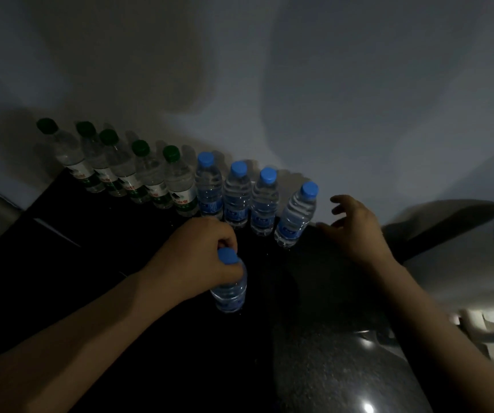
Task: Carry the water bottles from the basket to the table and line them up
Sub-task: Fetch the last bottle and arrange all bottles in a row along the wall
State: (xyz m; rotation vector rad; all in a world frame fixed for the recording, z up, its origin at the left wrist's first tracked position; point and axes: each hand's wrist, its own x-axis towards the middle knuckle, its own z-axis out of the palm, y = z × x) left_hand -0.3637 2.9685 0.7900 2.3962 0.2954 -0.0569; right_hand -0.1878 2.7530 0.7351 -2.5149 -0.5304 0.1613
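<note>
The dark table [257, 347] carries, I think, most of the work already: a row of nine bottles stands along the wall, five green-capped bottles [150, 177] on the left and then four blue-capped bottles [237, 198]. A tenth bottle [231, 293], also with a blue cap, stands in front of the row and is not yet in line. The left hand [207, 251] grips it just under the cap, while the right hand [356, 228] hovers with spread fingers beside the last bottle in the row [295, 216], holding nothing. The basket is not in view, so I cannot tell how many remain.
</note>
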